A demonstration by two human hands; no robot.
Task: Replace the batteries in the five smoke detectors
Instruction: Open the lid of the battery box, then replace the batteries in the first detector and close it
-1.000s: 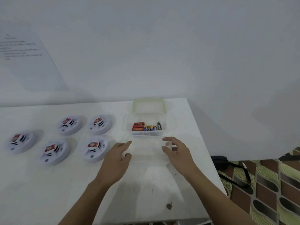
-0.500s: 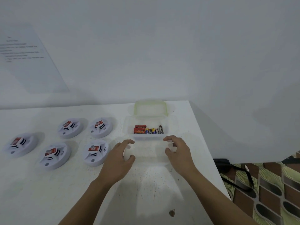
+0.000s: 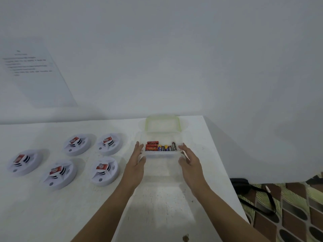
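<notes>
Your left grip (image 3: 138, 159) and right grip (image 3: 189, 159) flank the clear plastic box (image 3: 162, 155) on the white desk (image 3: 52, 206). Both are open, fingers straight and pointing away from you, palms turned toward the box's side walls. Your left fingertips (image 3: 138, 145) lie along the left wall and your right fingertips (image 3: 181, 147) along the right wall; you can't tell from this view whether they actually touch it.

The batteries (image 3: 161, 147) lie inside the box in a row, red ones on the left and dark blue and black ones on the right. The green-rimmed lid (image 3: 163, 117) lies just behind the box, near the desk's far edge.

The five smoke detectors (image 3: 76, 144) sit to the left of your left grip, two at the back and three in front, each with a red block on top. The nearest detector (image 3: 104, 170) is just beside your left wrist.

A printed sheet (image 3: 35, 72) hangs on the wall, and a black strap (image 3: 244, 186) lies on the patterned floor (image 3: 297, 215) to the right.
</notes>
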